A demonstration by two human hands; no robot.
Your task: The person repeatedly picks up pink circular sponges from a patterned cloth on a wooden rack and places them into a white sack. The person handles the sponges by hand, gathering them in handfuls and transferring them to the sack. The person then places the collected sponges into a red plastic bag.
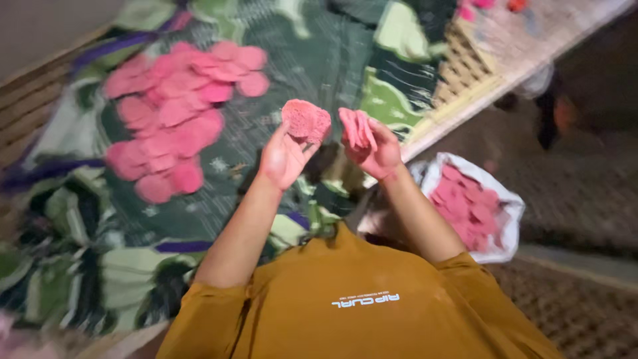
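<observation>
Head cam, looking down, frame is motion-blurred. Person in a mustard-yellow shirt point(359, 306), both forearms raised in front of chest.

L hand point(284, 158): palm up, fingers pinching one pink round disc point(306, 121) at its lower edge, disc held roughly upright, rough face toward cam. Grip = closed on that single disc.

R hand point(377, 154): clenched round a small stack of pink discs point(357, 127), several pcs pressed together edge-on, sticking up above the fingers. Exact count can't tell, too blurred. The single disc and the stack are just beside each other, narrow gap, not touching as far as visible.

Below/ahead of hands: patterned cloth point(319, 60), dark green w/ pale green and purple shapes, spread flat over the surface. On its left part a batch of laid-out pink discs point(176, 116), many pcs, lying flat, overlapping at edges, clustered in one patch. Well apart from both hands.

R side of person, lower: white bag point(508, 219), mouth open, more pink discs point(465, 206) inside, loose pile. Near R elbow.

Top right: woven mat edge point(468, 66) next to cloth, pale boards beyond it. Dark floor to the right, blurred dark object there, can't ID.
</observation>
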